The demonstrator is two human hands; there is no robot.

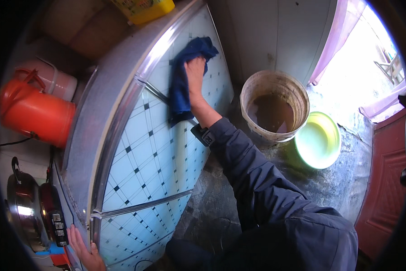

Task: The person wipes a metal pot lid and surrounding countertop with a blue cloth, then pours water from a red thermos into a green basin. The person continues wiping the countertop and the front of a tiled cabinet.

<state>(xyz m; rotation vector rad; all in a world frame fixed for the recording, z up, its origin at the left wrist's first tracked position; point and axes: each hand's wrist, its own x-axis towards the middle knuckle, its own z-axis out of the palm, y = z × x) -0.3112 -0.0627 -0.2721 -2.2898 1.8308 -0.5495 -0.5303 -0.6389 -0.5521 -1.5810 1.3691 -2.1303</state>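
My right hand (197, 75) presses a dark blue cloth (180, 91) against a glossy pale blue cabinet front (135, 135) patterned with lines and small dark squares. The cloth lies partly over a metal strip dividing two panels. A black device is strapped to my right wrist. At the lower left, my left hand (84, 249) rests on the counter's edge, thumb apart from the fingers, with nothing visible in it. The grey countertop (113, 69) curves above the panels along a shiny metal trim (121, 105).
A grimy bucket (252, 125) of murky water stands on the floor beside a light green basin (318, 140). On the counter are an orange-red jug (42, 110), a lidded pot on an electric cooker (25, 210), and a yellow container (145, 10). A red door (384, 176) is at right.
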